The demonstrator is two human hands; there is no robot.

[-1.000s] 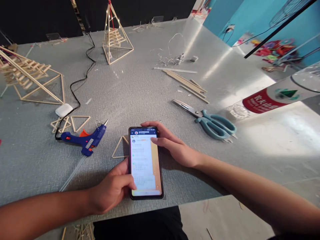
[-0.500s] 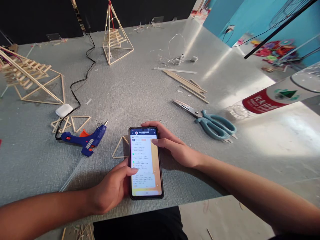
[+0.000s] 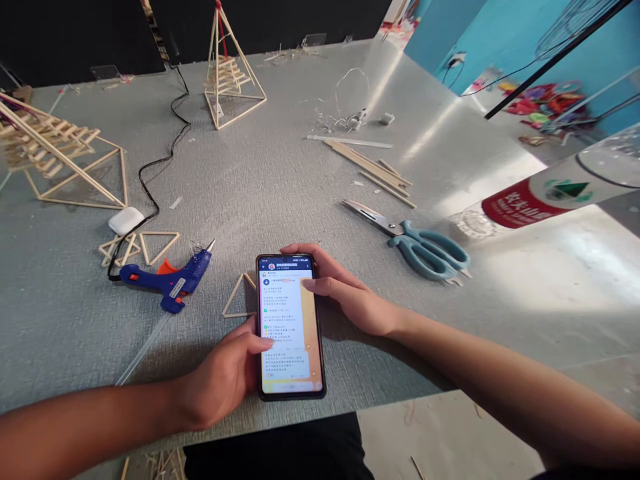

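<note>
Black smartphone with lit screen (image 3: 290, 327) flat on near table edge | left hand (image 3: 225, 377) curled at its side, thumb on glass | right hand (image 3: 345, 293) fingers together on top edge | blue glue gun (image 3: 167, 279), teal scissors (image 3: 425, 247) lie untouched; stick pyramid (image 3: 227, 70) stands assembled far

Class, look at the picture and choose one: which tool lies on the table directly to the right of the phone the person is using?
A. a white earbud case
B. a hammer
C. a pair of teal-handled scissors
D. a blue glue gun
C: the scissors lie on the table to the right of the phone, past the right hand, while the glue gun and earbud case sit on its left.
</note>
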